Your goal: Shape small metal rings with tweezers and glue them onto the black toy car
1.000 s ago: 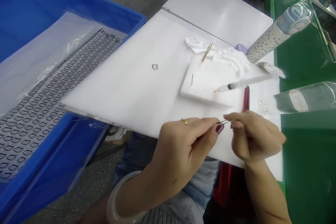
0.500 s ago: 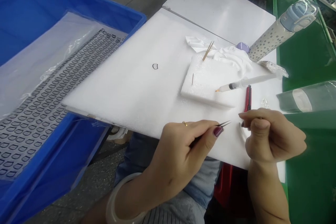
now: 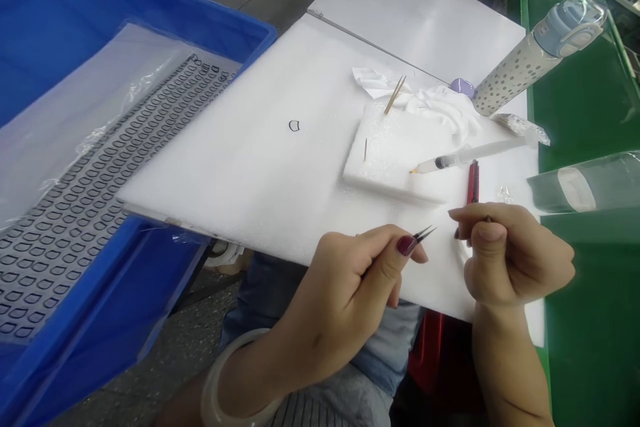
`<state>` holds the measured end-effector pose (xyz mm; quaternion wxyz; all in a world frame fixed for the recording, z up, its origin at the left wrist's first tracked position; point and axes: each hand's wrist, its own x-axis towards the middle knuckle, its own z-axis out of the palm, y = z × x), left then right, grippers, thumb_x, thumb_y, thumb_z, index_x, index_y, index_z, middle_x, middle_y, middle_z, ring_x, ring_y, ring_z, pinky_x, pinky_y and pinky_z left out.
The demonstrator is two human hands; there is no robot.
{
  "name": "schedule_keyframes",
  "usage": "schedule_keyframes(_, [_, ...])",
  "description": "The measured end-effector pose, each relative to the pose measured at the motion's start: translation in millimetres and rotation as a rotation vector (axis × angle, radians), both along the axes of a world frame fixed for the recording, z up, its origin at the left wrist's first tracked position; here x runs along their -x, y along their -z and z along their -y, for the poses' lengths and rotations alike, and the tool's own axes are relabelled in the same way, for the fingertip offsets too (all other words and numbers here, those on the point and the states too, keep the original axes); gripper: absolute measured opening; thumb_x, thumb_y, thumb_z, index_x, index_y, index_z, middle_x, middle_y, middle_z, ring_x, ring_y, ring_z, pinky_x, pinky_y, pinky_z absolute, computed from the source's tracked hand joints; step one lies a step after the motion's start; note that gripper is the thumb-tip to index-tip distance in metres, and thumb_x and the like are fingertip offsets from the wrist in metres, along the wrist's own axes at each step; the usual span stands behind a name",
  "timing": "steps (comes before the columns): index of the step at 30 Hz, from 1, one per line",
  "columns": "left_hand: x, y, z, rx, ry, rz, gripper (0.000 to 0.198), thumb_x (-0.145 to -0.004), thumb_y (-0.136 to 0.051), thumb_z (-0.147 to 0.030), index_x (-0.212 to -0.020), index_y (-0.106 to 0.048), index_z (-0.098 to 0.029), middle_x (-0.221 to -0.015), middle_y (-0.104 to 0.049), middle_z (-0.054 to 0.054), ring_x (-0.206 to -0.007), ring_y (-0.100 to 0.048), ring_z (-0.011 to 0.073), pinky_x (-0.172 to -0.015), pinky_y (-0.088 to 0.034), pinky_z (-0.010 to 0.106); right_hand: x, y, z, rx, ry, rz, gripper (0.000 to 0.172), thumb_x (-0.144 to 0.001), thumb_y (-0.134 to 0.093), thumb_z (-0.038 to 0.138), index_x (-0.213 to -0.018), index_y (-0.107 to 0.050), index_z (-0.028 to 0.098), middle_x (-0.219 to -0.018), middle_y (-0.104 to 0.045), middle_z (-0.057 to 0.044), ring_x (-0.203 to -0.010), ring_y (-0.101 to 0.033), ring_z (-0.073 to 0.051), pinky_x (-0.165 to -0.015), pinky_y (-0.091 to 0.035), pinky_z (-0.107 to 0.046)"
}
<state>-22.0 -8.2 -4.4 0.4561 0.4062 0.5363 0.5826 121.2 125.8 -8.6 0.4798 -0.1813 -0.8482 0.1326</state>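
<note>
My left hand (image 3: pixel 345 287), with a pale bangle at the wrist, is closed on dark tweezers (image 3: pixel 425 233). Their fine points stick out past the thumb, slightly apart. Facing them, my right hand (image 3: pixel 517 253) pinches thumb against forefinger; a tiny dark bit shows there, too small to name. Both hands are over the white foam-topped table (image 3: pixel 240 167). Beyond them lies a white foam block (image 3: pixel 380 173), with toothpicks (image 3: pixel 395 95) stuck in it and a syringe (image 3: pixel 460 157) resting its orange tip on it. A single small black ring (image 3: pixel 294 125) lies further left.
At left, a blue bin (image 3: pixel 200 10) holds a sheet with rows of black rings (image 3: pixel 100 187). A dotted bottle (image 3: pixel 515 77), white cloth (image 3: pixel 435 107), red-handled cutter (image 3: pixel 473 180) and clear plastic bag (image 3: pixel 600 183) are at the right, beside a green surface (image 3: pixel 590 267).
Both hands have shifted slightly left. My left thumb has slid back along the tweezers, and another fingertip shows beneath it. The tiny dark bit in my right pinch shows more clearly.
</note>
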Motion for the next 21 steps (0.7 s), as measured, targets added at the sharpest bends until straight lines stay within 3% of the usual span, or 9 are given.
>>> schedule_keyframes(14, [0.6, -0.1, 0.2, 0.063, 0.070, 0.107, 0.041, -0.110, -0.043, -0.045, -0.088, -0.066, -0.018, -0.054, -0.055, -0.006, -0.042, -0.044, 0.0049, -0.042, -0.036, 0.016, -1.8, 3.2, 0.6, 0.060, 0.018, 0.015, 0.022, -0.102, -0.059, 0.030, -0.094, -0.077, 0.023, -0.063, -0.068, 0.002, -0.046, -0.056, -0.009, -0.044, -0.041, -0.026])
schedule_keyframes(21, [-0.8, -1.8, 0.6, 0.004, -0.009, 0.000, 0.037, -0.108, -0.047, -0.041, -0.087, -0.067, -0.017, -0.055, -0.053, -0.006, -0.043, -0.041, 0.0046, -0.039, -0.031, 0.016, -1.9, 5.1, -2.4, 0.034, 0.009, -0.006, 0.019, -0.100, -0.061, 0.028, -0.091, -0.075, 0.021, -0.064, -0.068, 0.003, -0.044, -0.055, -0.008, -0.040, -0.038, -0.025])
